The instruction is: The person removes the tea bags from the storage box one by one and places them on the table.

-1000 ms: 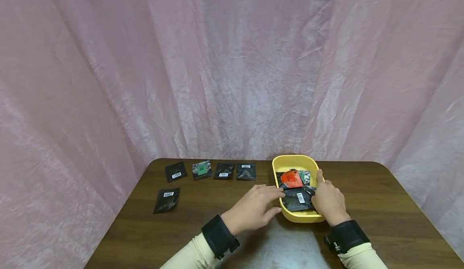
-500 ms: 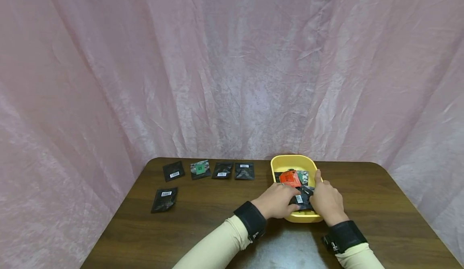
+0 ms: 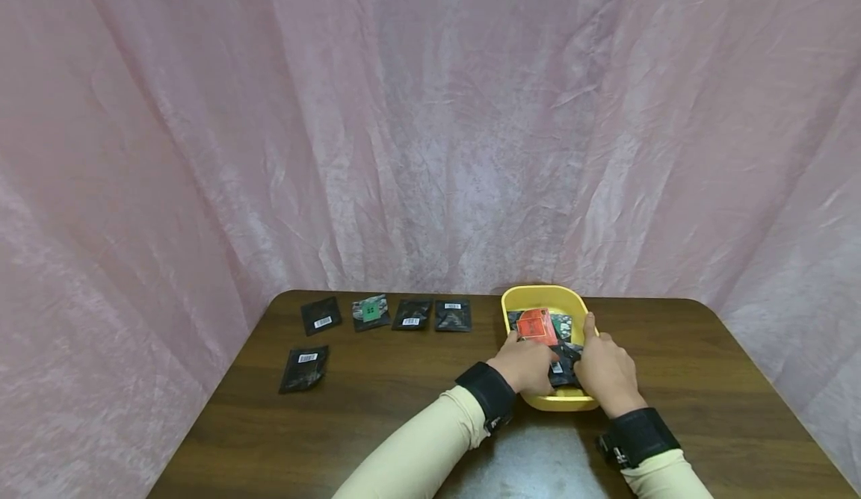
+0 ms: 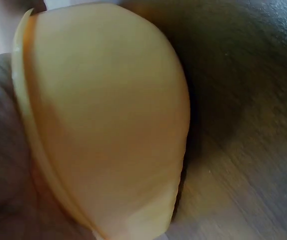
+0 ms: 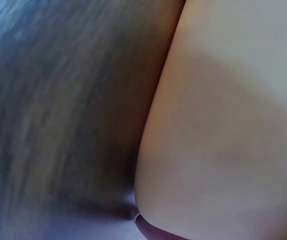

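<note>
No brand could be read on anything; the only markings were small white barcode labels on the black packets, too small to make out.

Your left hand (image 3: pixel 527 365) reached into the yellow tray (image 3: pixel 538 296) from its left rim, fingers curled down onto the dark packets (image 3: pixel 565 357) piled inside; whether they pinched a packet, I cannot tell. Your right hand (image 3: pixel 605 368) lay along the tray's right rim, thumb stretched up the rim and fingers bent in toward the same pile; its grasp was also hidden. An orange packet (image 3: pixel 536 325) lay on top of the pile toward the tray's far end, beside a greenish one. The tray sat near the table's (image 3: pixel 706 364) far edge, right of the middle.

Four packets lay in a row along the far edge toward the left corner: a black one (image 3: pixel 320 314), one with a green square (image 3: pixel 371 311), then two more black ones (image 3: pixel 411 314) (image 3: pixel 453 314). A fifth black packet (image 3: pixel 305 368) lay alone nearer the left edge.

The head view showed all of this. The left wrist view gave only the tray's yellow outer wall (image 4: pixel 108 115) close up against the wood; the right wrist view was a blur of pale wall and dark table.
</note>
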`<state>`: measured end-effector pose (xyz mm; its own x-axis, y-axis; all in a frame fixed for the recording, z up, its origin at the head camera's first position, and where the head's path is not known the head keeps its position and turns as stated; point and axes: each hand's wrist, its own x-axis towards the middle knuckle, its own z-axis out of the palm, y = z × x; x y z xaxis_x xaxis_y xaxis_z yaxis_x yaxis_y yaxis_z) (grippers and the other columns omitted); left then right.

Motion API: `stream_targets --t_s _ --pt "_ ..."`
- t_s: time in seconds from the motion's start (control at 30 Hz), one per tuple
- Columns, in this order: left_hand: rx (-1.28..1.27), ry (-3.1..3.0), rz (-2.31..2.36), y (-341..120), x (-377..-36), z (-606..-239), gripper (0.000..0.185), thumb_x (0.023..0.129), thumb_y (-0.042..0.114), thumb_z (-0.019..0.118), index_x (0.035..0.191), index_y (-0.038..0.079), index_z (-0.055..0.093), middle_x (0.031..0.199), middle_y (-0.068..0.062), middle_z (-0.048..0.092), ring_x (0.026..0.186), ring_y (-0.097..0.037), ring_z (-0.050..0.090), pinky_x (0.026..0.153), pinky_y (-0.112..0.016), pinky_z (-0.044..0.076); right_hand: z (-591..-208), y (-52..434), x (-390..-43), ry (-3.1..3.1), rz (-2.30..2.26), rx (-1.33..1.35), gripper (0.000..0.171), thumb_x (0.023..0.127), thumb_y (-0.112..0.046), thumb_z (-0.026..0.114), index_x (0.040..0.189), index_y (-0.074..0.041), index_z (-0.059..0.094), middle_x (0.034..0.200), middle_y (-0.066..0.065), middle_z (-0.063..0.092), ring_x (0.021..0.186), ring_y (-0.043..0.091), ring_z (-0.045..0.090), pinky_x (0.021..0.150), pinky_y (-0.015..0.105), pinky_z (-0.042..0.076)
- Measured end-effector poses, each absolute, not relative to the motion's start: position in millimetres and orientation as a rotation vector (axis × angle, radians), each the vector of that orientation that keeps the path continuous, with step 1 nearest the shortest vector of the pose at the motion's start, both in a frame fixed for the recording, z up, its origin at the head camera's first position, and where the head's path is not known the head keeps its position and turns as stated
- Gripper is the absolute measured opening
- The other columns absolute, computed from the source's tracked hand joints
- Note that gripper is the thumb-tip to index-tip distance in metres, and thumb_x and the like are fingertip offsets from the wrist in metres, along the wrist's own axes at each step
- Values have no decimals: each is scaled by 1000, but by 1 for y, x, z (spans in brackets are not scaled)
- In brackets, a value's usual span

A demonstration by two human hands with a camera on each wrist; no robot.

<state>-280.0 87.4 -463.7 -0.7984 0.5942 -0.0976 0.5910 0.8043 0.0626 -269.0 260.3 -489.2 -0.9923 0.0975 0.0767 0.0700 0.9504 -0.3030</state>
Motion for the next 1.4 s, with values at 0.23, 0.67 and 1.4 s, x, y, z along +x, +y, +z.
stream_targets --t_s 0.23,0.67,1.4 --pt "906 2943 -12 93 -280 -471 42 82 34 83 123 42 77 111 18 79 98 -6 68 101 -35 40 -491 259 -268 -3008 462 -115 92 86 -9 70 163 12 24 102 35 66 76 46 69 65 59 56" --pt "957 3077 94 90 -280 -485 12 88 24 74 96 32 77 94 15 78 99 -6 72 106 -36 45 -487 259 -267 -3004 452 -105 92 86 -10 71 163 11 24 101 35 66 76 47 69 66 60 56" --pt "1031 3166 362 82 -275 -486 11 93 19 75 101 25 80 93 15 81 92 -8 74 86 -28 47 -490 260 -268 -2999 461 -111 92 86 -11 71 163 11 25 103 35 65 76 48 69 64 60 56"
